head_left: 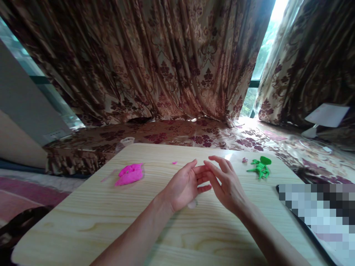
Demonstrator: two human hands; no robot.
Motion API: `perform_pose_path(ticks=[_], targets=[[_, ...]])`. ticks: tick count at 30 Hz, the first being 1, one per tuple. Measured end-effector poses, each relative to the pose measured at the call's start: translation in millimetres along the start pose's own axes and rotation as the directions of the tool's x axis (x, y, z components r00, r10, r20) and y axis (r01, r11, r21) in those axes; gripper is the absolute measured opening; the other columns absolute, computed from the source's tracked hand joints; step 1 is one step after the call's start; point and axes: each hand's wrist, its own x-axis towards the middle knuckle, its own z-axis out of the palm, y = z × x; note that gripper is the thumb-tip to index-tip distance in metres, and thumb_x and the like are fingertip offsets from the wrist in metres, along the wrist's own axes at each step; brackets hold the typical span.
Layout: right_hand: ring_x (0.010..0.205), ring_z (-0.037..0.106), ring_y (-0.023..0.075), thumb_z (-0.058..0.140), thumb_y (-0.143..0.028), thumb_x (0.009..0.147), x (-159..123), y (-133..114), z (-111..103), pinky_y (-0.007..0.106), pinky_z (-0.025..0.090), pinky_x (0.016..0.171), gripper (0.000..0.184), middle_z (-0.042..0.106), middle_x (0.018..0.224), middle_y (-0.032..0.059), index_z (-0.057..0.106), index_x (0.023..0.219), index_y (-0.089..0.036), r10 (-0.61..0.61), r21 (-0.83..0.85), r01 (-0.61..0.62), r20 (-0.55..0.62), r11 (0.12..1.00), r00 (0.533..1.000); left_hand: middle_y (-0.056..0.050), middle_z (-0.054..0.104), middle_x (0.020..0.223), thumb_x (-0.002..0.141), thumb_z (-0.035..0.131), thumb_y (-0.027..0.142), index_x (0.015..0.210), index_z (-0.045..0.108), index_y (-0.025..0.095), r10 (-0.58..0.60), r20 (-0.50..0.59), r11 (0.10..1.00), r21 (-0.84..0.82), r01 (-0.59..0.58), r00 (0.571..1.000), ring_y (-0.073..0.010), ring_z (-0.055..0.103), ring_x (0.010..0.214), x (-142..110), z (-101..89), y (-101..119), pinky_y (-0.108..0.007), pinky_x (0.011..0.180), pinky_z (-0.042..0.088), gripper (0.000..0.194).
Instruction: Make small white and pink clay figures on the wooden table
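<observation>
My left hand [184, 187] is held above the middle of the wooden table, palm turned inward, its fingers loosely curved and apart. My right hand [226, 181] meets it from the right, touching the left fingertips; its fingers are stretched and spread. I see nothing plainly held in either hand, though the spot where they touch is partly hidden. On the table to the left lies a flattened lump of bright pink modelling clay [130, 174]. A tiny pink clay bit [174, 163] sits beyond my left hand. Under the hands is a small, pale translucent piece [192, 204].
A green figure [261, 168] with thin limbs lies at the table's [111, 229] far right, beside a small pinkish lump [244, 160]. A blurred-out, dark-edged device [318, 218] rests at the right edge. Behind are a clear container [126, 142], patterned curtains [180, 66] and a white lamp [327, 115].
</observation>
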Motion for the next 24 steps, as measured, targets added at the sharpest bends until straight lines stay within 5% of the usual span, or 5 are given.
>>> perform_pose_path(ticks=[7, 24], targets=[[0.120, 0.036, 0.0250, 0.043, -0.021, 0.087, 0.1, -1.3, 1.8, 0.044, 0.038, 0.094, 0.036, 0.041, 0.131, 0.0085, 0.049, 0.123, -0.022, -0.023, -0.079, 0.025, 0.029, 0.997, 0.999, -0.011, 0.062, 0.093, 0.087, 0.037, 0.041, 0.100, 0.060, 0.007, 0.006, 0.070, 0.986, -0.169, 0.005, 0.998, -0.0170, 0.056, 0.085, 0.1, 2.4, 0.9, -0.030, 0.086, 0.037, 0.043], [0.124, 0.032, 0.0256, 0.042, -0.026, 0.088, 1.0, -1.7, -2.7, 0.044, 0.034, 0.098, 0.036, 0.036, 0.136, 0.0098, 0.050, 0.123, -0.021, -0.013, -0.228, 0.026, 0.057, 0.973, 0.998, -0.015, 0.060, 0.101, 0.087, 0.035, 0.043, 0.106, 0.055, 0.005, 0.010, 0.075, 0.972, -0.237, 0.008, 0.997, -0.0196, 0.056, 0.090, -2.2, 3.5, 8.4, -0.034, 0.090, 0.036, 0.047]])
